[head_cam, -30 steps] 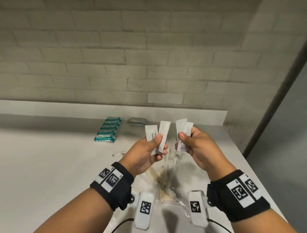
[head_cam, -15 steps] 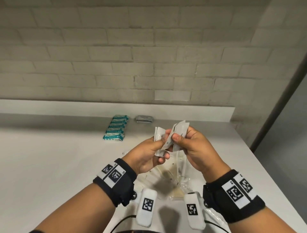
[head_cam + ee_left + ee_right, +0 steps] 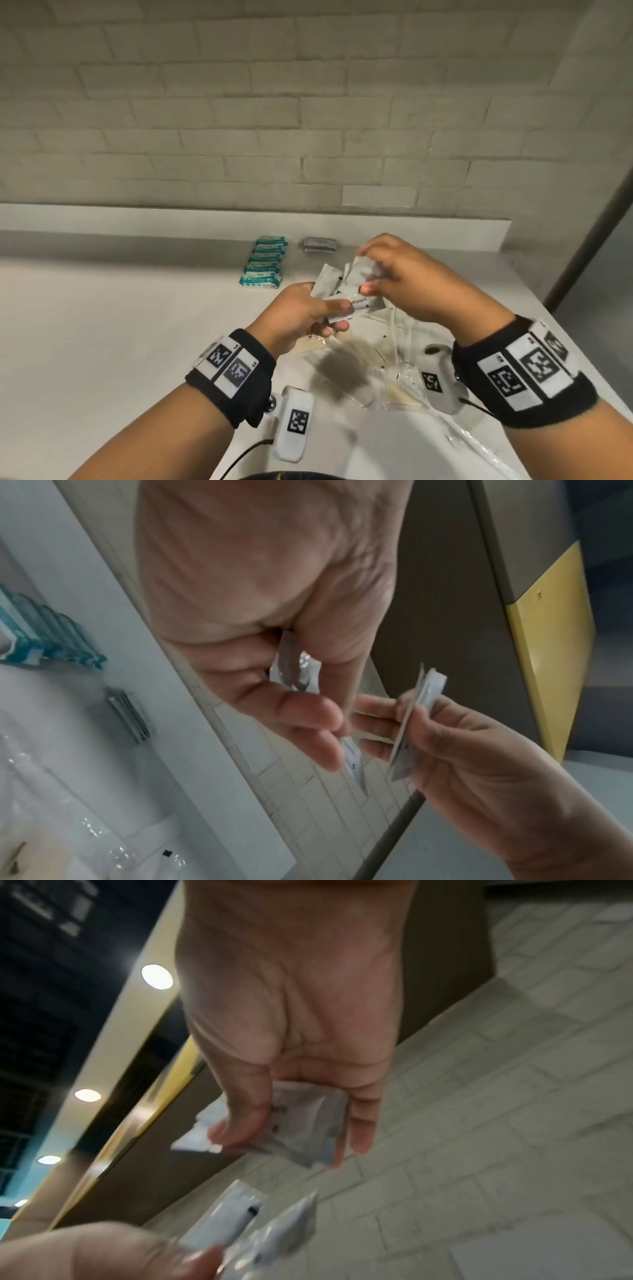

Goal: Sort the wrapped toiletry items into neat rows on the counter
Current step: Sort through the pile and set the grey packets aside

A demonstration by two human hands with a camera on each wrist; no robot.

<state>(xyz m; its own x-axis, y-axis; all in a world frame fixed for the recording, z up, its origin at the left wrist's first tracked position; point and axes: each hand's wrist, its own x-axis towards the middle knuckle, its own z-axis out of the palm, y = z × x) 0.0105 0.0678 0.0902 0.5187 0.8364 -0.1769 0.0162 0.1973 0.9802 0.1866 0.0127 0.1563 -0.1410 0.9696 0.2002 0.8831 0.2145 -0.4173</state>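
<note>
At about ten o'clock from the hands, a row of teal packs [image 3: 264,261] is lined up on the counter [image 3: 102,329], with a grey packet [image 3: 319,244] just beside it at the back. White sachets [image 3: 329,281] are pinched between thumb and curled fingers of the left hand [image 3: 301,318], above the counter. At two o'clock from it, more sachets [image 3: 363,274] are clamped by the right hand [image 3: 407,281]. Clear wrappers [image 3: 387,363] are seen at six o'clock, below both hands.
</note>
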